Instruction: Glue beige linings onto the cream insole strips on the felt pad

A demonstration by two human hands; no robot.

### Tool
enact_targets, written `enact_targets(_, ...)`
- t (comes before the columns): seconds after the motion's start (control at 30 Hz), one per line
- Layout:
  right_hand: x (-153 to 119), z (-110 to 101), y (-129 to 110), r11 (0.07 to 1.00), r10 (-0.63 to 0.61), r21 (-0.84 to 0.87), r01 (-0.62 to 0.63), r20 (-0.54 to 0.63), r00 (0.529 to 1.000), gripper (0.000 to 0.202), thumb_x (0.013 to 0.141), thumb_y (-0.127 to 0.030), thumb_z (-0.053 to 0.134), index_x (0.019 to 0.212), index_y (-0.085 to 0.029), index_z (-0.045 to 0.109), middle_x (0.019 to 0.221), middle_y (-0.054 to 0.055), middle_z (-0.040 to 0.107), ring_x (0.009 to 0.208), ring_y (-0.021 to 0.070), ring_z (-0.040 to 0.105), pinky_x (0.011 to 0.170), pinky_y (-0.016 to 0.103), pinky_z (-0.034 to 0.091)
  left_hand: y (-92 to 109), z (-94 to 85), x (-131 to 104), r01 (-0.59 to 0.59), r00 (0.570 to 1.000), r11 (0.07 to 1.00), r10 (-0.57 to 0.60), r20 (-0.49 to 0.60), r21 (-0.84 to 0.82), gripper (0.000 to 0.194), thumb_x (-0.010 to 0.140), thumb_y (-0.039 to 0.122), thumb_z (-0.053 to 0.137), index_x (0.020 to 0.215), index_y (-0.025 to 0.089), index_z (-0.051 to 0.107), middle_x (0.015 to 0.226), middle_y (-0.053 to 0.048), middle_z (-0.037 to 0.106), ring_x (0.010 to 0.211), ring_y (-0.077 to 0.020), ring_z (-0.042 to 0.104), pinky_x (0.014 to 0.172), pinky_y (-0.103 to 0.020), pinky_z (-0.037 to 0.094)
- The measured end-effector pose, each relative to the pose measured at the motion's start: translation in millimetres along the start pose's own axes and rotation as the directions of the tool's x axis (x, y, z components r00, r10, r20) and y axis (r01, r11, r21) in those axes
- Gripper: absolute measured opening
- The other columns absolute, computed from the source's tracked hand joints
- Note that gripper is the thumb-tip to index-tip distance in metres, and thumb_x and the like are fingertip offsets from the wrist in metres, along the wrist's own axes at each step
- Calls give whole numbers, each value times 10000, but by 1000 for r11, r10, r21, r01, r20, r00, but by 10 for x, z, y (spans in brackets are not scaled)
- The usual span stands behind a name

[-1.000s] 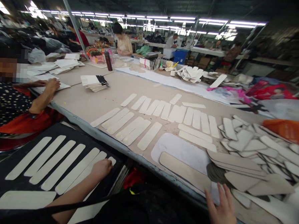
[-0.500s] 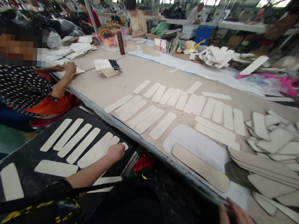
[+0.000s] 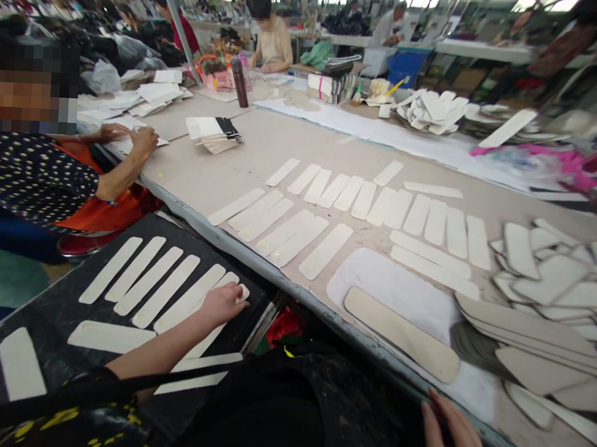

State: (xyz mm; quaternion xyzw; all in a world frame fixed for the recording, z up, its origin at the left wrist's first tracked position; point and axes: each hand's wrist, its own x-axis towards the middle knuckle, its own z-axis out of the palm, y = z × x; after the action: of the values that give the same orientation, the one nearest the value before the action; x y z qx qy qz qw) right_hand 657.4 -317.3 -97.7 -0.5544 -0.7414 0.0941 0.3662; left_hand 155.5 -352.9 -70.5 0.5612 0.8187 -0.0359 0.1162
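My left hand [image 3: 223, 304] is over the right end of a row of long white strips with rounded ends on a black board. Its fingers are curled together at the upper end of the rightmost white strip [image 3: 245, 292], and the hand and forearm cover part of that strip. The neighbouring white strips [image 3: 167, 290] lie slanted side by side, some overlapping. My right hand [image 3: 456, 437] is at the near edge of the large table, low in the view, thumb and fingers apart with nothing seen between them.
On the beige table [image 3: 283, 139] lie two rows of similar strips [image 3: 362, 200]. A beige rounded panel [image 3: 400, 332] rests on white paper near the edge, with piles of cut pieces [image 3: 556, 277] to the right. A co-worker in a dotted top [image 3: 35, 176] handles white pieces at left.
My left hand has shifted slightly left, and the rightmost strip's end has moved left with it. My right hand has moved a little left along the table edge.
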Motion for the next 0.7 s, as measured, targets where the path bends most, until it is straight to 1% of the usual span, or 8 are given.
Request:
enact_targets(0.1,-28,12,22,1000,11,3,-11,-7,1000,376,834,-433,573,1028,-122,659,998,103,660,859,227,631,901,341,452,29,-245,-22,2,997,1000,-3,-74,-3,228,774,418,539,733,204,607,820,-17,607,742,-161,581,640,-265,391)
enact_targets(0.23,-22,25,31,999,39,19,-39,-12,999,363,818,-427,596,1009,-127,666,1004,99,664,865,230,635,896,343,463,14,-860,-20,-16,965,998,-2,-261,-66,250,814,393,490,716,192,604,769,-8,597,723,-135,552,669,-245,388)
enact_targets(0.3,23,26,8,996,63,57,-62,-16,998,355,811,-427,604,983,-123,670,988,105,670,857,235,640,885,349,476,14,-1222,-25,-68,913,975,-25,-408,-211,244,790,397,545,698,182,614,699,10,589,656,-110,526,648,-227,385)
enact_targets(0.4,160,24,-69,976,161,149,-158,-11,987,374,791,-462,613,948,-129,677,984,112,676,870,247,643,870,358,495,83,-1709,-44,-123,864,866,-146,-481,-484,242,723,397,653,717,155,641,614,27,573,565,-82,485,567,-214,370)
enact_targets(0.47,294,30,-164,926,296,240,-292,21,955,416,759,-498,632,967,-139,674,982,108,682,882,255,645,834,353,517,219,-1951,-46,-235,836,692,-214,-505,-683,246,687,363,707,735,131,643,611,25,578,557,-74,486,543,-205,368)
enact_targets(0.57,529,70,-401,743,478,427,-515,198,855,497,732,-536,643,1044,-148,650,953,101,689,808,238,658,744,340,544,593,-2149,-8,-467,810,273,-249,-531,-841,209,670,282,740,740,119,628,597,29,575,541,-60,504,545,-189,384)
enact_targets(0.63,680,129,-612,600,471,530,-600,373,800,527,740,-555,629,1076,-149,641,939,100,685,764,215,651,722,338,541,928,-2170,33,-507,840,21,-213,-499,-862,187,663,250,747,740,134,622,594,32,582,532,-60,522,543,-183,402)
enact_targets(0.7,812,214,-824,469,402,614,-635,492,773,538,754,-578,607,1078,-150,643,927,98,675,761,198,632,702,332,531,1285,-2115,77,-461,886,-156,-139,-443,-874,167,669,245,742,747,158,623,594,36,594,536,-65,536,546,-183,428)
